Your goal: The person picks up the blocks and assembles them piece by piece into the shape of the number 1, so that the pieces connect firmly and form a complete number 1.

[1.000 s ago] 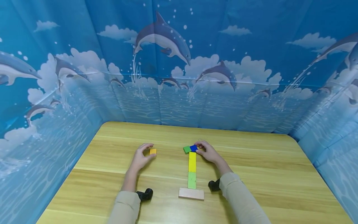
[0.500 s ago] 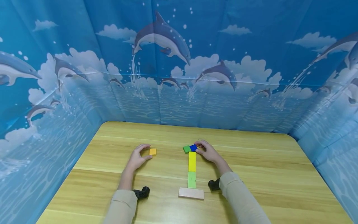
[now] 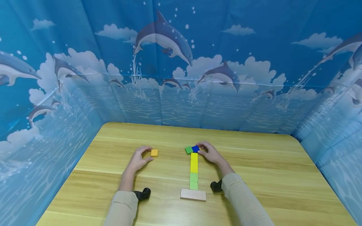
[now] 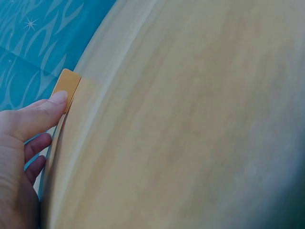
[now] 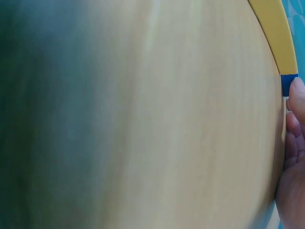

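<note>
In the head view my left hand point(image 3: 137, 160) pinches an orange square block point(image 3: 154, 153) by its left end, thumb at the near edge and fingers at the far edge. The left wrist view shows the thumb point(image 4: 42, 114) against the orange block point(image 4: 68, 82). My right hand point(image 3: 210, 153) pinches a blue block point(image 3: 195, 149), which sits against a green block point(image 3: 189, 150). Below them runs a yellow strip block point(image 3: 194, 162), then a light green block point(image 3: 193, 181). A pale wooden block point(image 3: 193, 194) lies crosswise at the near end.
The blocks lie on a wood-grain table point(image 3: 263, 175). A blue dolphin-print curtain point(image 3: 181, 103) surrounds the table's far and side edges. Black devices point(image 3: 143, 194) are worn at both wrists.
My left hand has shifted slightly left, from around the orange block to its left end. The block has stayed in place. My right hand and the other blocks look unchanged.
</note>
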Demonstrator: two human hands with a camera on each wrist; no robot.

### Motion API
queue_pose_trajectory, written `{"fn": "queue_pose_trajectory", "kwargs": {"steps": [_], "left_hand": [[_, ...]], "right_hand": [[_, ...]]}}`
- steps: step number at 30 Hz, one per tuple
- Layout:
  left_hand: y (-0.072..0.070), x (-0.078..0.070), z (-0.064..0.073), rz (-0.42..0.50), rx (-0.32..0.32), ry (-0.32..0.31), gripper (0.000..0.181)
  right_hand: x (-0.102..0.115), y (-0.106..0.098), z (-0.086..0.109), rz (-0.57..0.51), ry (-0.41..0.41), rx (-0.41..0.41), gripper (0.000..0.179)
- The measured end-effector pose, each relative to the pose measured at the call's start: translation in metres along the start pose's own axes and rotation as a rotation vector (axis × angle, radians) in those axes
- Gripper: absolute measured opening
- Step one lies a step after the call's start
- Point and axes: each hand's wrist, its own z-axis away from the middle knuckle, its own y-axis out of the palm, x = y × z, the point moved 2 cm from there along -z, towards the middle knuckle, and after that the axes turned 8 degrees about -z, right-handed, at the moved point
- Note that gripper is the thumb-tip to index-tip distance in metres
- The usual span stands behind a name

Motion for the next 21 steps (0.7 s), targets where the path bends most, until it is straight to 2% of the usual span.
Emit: {"fn": "queue_pose_trajectory", "kwargs": {"steps": [9,21], "left_hand": [[0.0023,0.0042,-0.0020,-0.011,-0.021,0.023,0.040],[0.0022,0.0006,-0.0026,-0.031,-0.035,-0.004,0.035]], "right_hand": [[-0.0021,-0.0001,-0.0025,-0.002,0.000,0.000,0.029],[-0.0003,-0.0018,-0.0033,-0.004,-0.003,0.001,0.029]]}}
